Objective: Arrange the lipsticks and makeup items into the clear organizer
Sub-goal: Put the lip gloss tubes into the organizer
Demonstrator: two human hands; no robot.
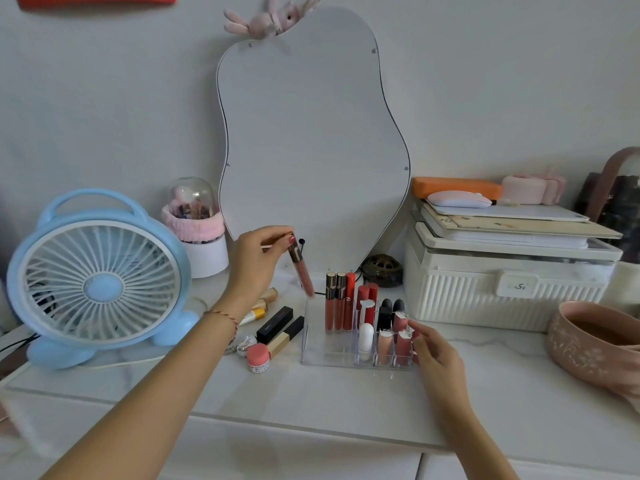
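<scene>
The left hand (pixel 258 258) pinches a gloss tube (pixel 302 271) by its cap, long axis near upright, tip just over the organizer (pixel 313 355)'s open left bay, beside three standing tubes (pixel 340 301). The right hand (pixel 434 351), fingers loosely curled, touches the organizer's right side. No label is legible

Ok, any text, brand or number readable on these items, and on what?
None can be read for certain.
White box latch: an embossed mark, too blurred.
Black lipstick: faint print, too small.
Pink jar: label print, too small.
Red tube: a small logo, unreadable.
</scene>
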